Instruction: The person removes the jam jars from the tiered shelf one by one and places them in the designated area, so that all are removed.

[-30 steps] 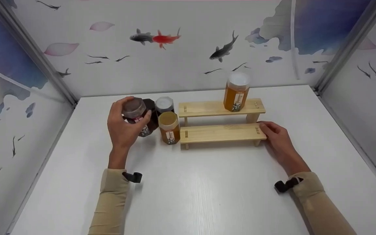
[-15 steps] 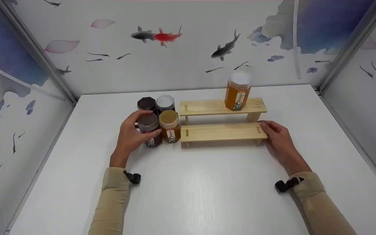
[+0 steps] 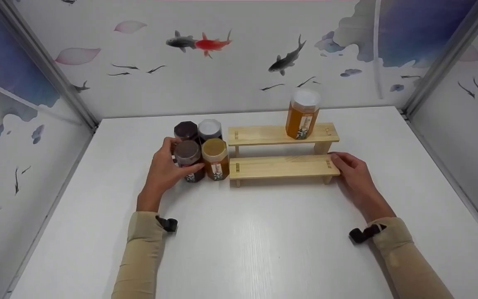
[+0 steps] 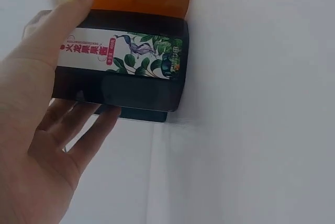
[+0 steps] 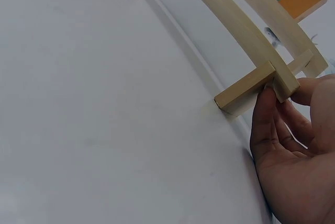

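Note:
My left hand [image 3: 162,172] is curled round a dark jam jar [image 3: 188,160] with a clear lid, thumb on its front and fingers at its left and rear. In the left wrist view this jar [image 4: 120,85] shows a label with leaves and a bird. It stands beside an amber honey jar [image 3: 216,160]. Behind them are a dark-lidded jar [image 3: 186,131] and a white-lidded dark jar [image 3: 210,129]. My right hand [image 3: 353,172] pinches the right end of the lower step of a two-step wooden rack [image 3: 282,167], thumb above and fingers below, as the right wrist view shows.
Another amber honey jar [image 3: 302,118] with a white lid stands on the rack's upper step, right of its middle. The rack is just right of the grouped jars. White panels with painted fish [image 3: 212,45] enclose the white table [image 3: 239,241] at the back and sides.
My left hand has brought the dark jam jar toward me and down, in front of the dark-lidded jar and beside the amber one; its index finger has since shifted back. My right hand stays at the rack.

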Action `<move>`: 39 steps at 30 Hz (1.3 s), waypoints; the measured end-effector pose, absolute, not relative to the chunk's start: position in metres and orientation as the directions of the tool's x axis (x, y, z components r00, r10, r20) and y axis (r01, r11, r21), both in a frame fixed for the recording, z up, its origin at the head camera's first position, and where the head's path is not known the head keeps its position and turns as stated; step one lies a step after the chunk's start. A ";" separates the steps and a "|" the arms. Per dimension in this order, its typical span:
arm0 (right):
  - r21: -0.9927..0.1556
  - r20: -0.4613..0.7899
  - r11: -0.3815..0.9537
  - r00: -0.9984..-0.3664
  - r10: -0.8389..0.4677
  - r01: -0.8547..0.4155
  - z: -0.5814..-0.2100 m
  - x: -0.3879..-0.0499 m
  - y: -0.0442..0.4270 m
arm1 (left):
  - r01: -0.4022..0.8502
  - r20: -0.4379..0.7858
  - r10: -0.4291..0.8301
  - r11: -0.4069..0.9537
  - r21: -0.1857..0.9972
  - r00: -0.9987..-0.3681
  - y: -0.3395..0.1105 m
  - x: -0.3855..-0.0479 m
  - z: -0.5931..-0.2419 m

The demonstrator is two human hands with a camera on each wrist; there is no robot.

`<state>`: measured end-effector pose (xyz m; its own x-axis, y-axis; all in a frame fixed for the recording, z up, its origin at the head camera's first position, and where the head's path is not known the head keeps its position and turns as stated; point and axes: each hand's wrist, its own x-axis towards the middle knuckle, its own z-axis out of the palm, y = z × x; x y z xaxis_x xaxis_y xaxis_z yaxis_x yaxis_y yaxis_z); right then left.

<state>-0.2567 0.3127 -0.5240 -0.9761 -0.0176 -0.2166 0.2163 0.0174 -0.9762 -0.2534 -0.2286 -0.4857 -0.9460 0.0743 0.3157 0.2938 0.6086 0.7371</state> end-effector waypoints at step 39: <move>-0.981 -0.196 -0.012 -0.981 -0.005 0.196 -0.523 -0.256 0.310 | 0.497 0.466 0.203 0.529 0.688 -0.861 0.023 -0.268 -0.435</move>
